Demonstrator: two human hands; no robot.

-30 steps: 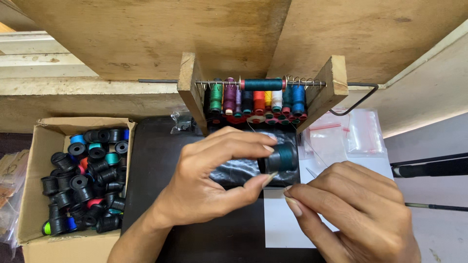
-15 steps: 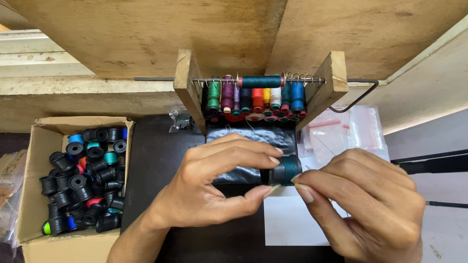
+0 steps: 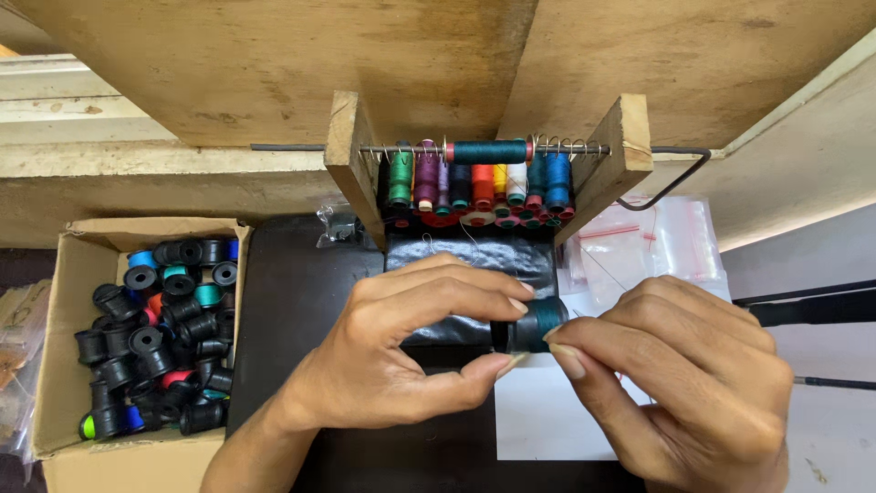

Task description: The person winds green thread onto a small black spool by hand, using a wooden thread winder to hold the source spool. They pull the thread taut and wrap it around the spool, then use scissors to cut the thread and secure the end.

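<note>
- Two hands meet over one bobbin in the head view, the only view we have. Our left hand [image 3: 401,351] grasps a dark teal thread bobbin [image 3: 534,321] between thumb and fingertips, its axis lying sideways.
- Our right hand [image 3: 680,379] is pinched at the bobbin's near edge, thumb and forefinger closed together; we judge they nip the loose thread end, though the strand itself is too fine to see.
- We read the step as securing or finding the thread end on a wound bobbin. A next move would call for a steady left grip and a fine right pinch so the wraps do not slacken.
- Beyond our hands stands a wooden rack [image 3: 351,164] whose metal rod carries spools [image 3: 474,183] in green, purple, red, yellow, white and blue.
- Left of our left hand sits an open cardboard box [image 3: 68,274] heaped with mostly black bobbins, a few blue, teal, red and lime.
- Beyond our right hand lie clear zip bags [image 3: 675,242] with red seal strips; beneath it, a white sheet [image 3: 538,424].
</note>
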